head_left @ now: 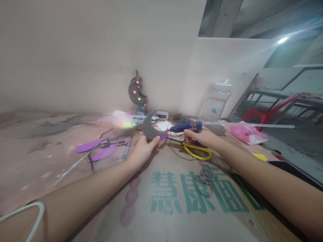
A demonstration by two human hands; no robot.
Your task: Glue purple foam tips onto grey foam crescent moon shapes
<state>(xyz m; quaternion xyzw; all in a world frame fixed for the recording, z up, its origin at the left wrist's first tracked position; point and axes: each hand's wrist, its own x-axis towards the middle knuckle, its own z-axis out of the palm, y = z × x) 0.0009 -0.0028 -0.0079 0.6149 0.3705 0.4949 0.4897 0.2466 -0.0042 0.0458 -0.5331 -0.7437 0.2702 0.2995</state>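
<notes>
My left hand (143, 150) pinches a crescent moon wrapped in grey yarn (148, 126) between thumb and fingers. A bit of purple sheet (164, 135) shows at the crescent's lower right tip. In my right hand (202, 137) is a blue hot glue gun (185, 127), its nozzle pointing left at that tip and a long clear glue stick (252, 125) jutting from its back. Whether the nozzle touches the crescent I cannot tell. Below the gun lie scissors with yellow handles (198, 155). A loose tangle of grey yarn (205, 175) rests on the cardboard (141, 215).
A second grey crescent with coloured balls (135, 91) stands against the back wall. Purple cut-outs (89, 145) and a pen (127, 148) lie to the left. Farther right are a water bottle (216, 102), a pink bag (248, 133) and a red chair (257, 116).
</notes>
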